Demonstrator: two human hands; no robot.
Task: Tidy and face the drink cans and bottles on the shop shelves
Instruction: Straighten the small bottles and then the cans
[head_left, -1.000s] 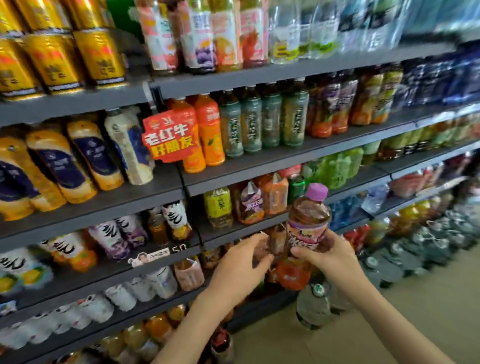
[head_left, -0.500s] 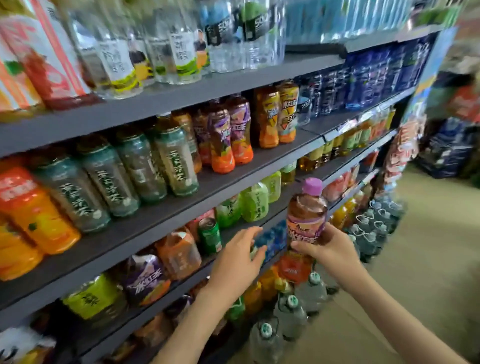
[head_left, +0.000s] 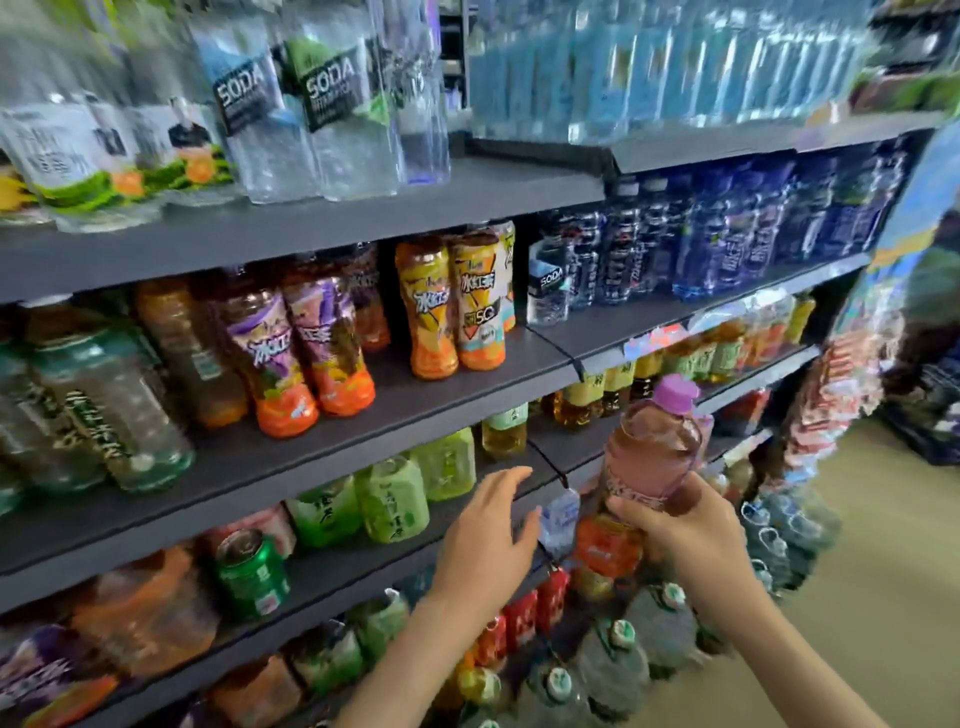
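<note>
1. My right hand holds a bottle upright by its lower part; my fingers are curled round it.
2. The bottle has a purple cap and is in the air, in front of the shelves, at the right side.
3. My left hand is open, with fingers nearly straight, holding nothing, near a shelf edge.
4. Left of it, green bottles and a green can stand on shelves.

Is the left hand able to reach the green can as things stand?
Probably yes: the left hand is open and empty, and the green can stands near the shelf front with nothing before it.
</note>
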